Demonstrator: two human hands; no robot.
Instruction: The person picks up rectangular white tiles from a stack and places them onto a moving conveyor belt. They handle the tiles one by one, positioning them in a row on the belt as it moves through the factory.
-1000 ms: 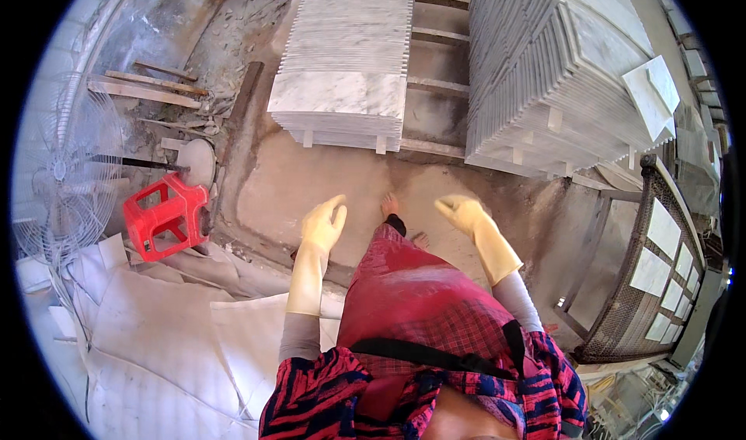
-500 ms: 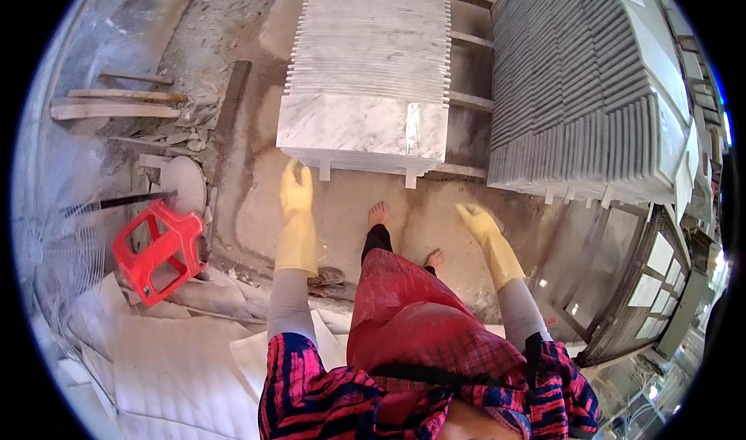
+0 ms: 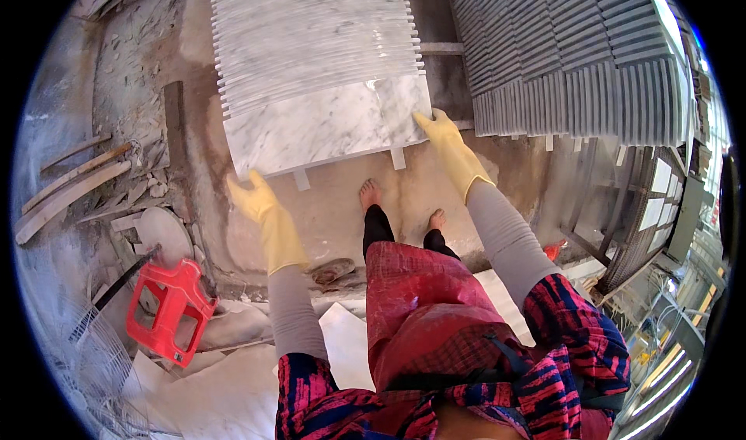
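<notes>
A row of white, grey-veined marble slabs point(image 3: 311, 32) stands on edge ahead of me, with the broad face of the front marble slab point(image 3: 326, 121) turned toward me. My left hand point(image 3: 260, 207), in a yellow rubber glove, is at the slab's lower left corner, thumb and fingers spread apart; firm contact is not clear. At the opposite corner, my right hand point(image 3: 449, 143), gloved the same way, has its thumb and fingers around the slab's right edge. Pale strips point(image 3: 398, 158) stick out beneath the row.
A second stack of grey-edged slabs point(image 3: 575, 59) stands to the right. At left lie a red plastic stool point(image 3: 171, 308), a pale round disc point(image 3: 165, 234), wooden planks point(image 3: 74, 191) and stone rubble. A wire fan guard point(image 3: 101, 378) shows at lower left. My bare feet point(image 3: 371, 195) are near the row.
Both hands have moved forward to the front slab's corners; the right hand came in from well off to the side and now grips the edge. The whole view has shifted and turned.
</notes>
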